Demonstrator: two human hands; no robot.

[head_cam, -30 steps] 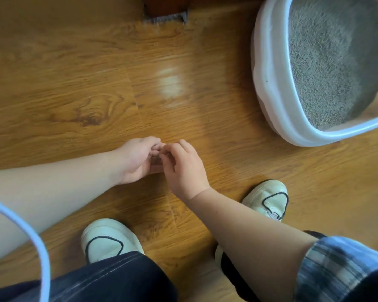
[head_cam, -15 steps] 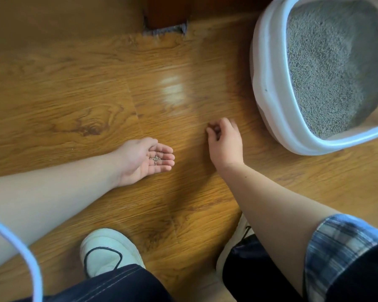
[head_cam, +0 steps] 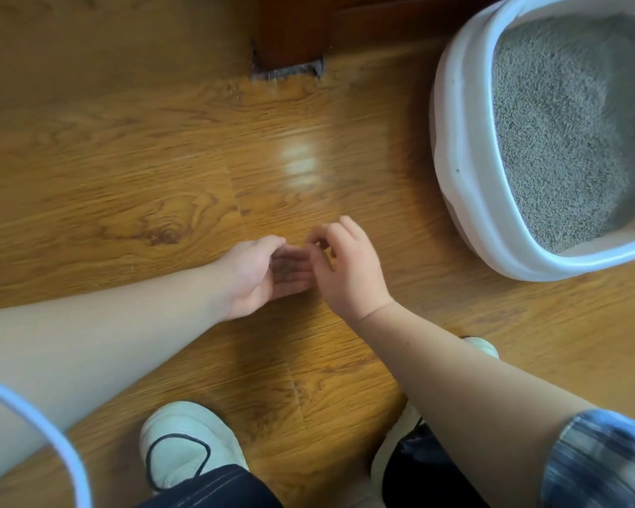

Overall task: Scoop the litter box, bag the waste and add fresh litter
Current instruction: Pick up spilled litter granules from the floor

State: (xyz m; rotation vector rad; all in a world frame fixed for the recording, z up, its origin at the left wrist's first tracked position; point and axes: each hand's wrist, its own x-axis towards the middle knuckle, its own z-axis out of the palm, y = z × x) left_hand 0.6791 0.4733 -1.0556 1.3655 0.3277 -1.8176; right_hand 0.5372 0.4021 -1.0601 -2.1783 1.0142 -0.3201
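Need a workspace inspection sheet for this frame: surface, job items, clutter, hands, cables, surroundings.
Surface: glossy wooden floor, glare patch mid-frame.
Job's things: white litter box upper right, holding grey litter; scoop, bag: nothing seen.
Clutter: blurred greyish specks in the left palm.
Grippers: left hand cupped palm-up; right hand fingertips drawn together over it, contents unclear.
Cables: pale blue cable, lower left.
Surroundings: dark wooden post top centre; white shoes below.

Open wood floor ahead and leftward; litter box wall close on the right.
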